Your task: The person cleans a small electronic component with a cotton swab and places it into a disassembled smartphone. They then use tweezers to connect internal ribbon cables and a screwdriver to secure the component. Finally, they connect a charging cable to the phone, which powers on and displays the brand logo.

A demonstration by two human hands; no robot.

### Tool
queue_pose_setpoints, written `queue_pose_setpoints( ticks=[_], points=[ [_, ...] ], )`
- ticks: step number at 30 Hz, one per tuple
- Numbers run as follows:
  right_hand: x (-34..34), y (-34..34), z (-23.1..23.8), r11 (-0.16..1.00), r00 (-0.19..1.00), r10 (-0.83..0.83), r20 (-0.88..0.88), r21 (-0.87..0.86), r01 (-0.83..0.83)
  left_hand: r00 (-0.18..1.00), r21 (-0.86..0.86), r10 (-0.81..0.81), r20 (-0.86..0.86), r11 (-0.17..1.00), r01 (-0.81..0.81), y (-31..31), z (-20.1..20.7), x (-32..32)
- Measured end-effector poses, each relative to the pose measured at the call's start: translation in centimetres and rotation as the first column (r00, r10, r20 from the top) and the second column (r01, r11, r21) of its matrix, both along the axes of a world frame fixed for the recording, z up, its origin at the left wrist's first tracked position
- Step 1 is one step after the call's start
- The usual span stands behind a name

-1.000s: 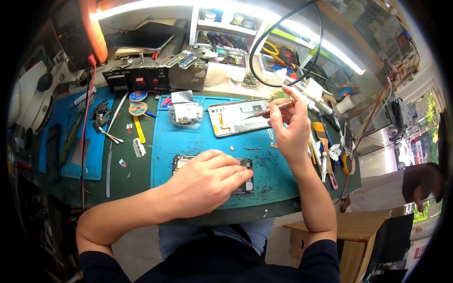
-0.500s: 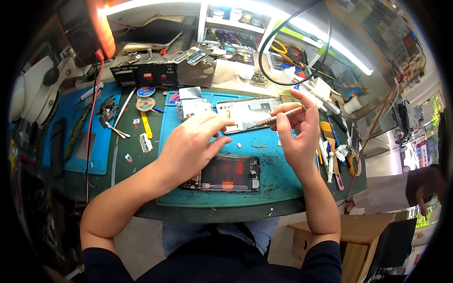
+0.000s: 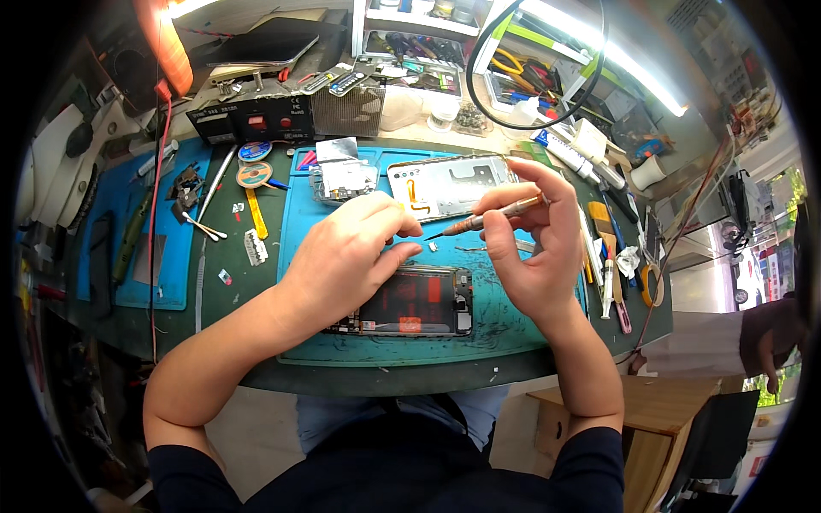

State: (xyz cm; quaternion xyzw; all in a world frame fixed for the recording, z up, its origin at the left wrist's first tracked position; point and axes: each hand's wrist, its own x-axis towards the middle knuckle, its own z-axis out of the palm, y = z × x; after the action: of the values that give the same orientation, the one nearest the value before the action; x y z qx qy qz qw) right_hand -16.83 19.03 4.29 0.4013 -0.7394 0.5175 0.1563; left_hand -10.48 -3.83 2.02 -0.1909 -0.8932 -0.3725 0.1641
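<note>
My right hand (image 3: pixel 534 239) pinches a slim precision screwdriver (image 3: pixel 466 226) with a metallic, copper-toned handle between thumb and fingers. Its thin dark tip points left, close to the fingertips of my left hand (image 3: pixel 355 256). That left hand hovers with bent fingers over the upper left of an opened phone (image 3: pixel 419 301). A gap shows between its thumb and index finger, and I see nothing held there. The phone lies on a blue mat (image 3: pixel 505 316), with a dark, red-marked inside. Behind it rests a silver phone back cover (image 3: pixel 453 184) bearing an orange flex cable.
Small parts lie around a clear case (image 3: pixel 344 181). To the left are cotton swabs (image 3: pixel 205 227), solder reels (image 3: pixel 254 174) and a second blue mat (image 3: pixel 180 274). Brushes (image 3: pixel 604 224) and a tape roll (image 3: pixel 652 286) sit at the right. A black cable loop (image 3: pixel 472 77) hangs overhead.
The screwdriver and my right hand have moved down and left, bringing the tip nearer my left fingertips. My left hand keeps much the same pose. The view has shifted slightly.
</note>
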Motion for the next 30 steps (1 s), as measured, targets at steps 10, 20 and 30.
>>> queue_pose_setpoints(
  ticks=[10,20,30],
  points=[
    [-0.2,-0.1,-0.6,0.997,1.0,-0.021,0.001,0.078,0.021,0.999,-0.076,0.031,-0.04,0.997,-0.034,-0.2,-0.7,-0.3],
    [-0.2,-0.6,-1.2,0.996,0.999,-0.006,0.049,0.09,0.002,0.998,-0.112,0.04,-0.046,0.993,-0.045,-0.1,-0.3,0.2],
    [0.5,-0.4,-0.2,0.999,0.994,-0.004,0.108,-0.043,0.009,0.992,0.099,0.051,0.114,0.993,-0.063,0.0,0.3,0.1]
  ],
)
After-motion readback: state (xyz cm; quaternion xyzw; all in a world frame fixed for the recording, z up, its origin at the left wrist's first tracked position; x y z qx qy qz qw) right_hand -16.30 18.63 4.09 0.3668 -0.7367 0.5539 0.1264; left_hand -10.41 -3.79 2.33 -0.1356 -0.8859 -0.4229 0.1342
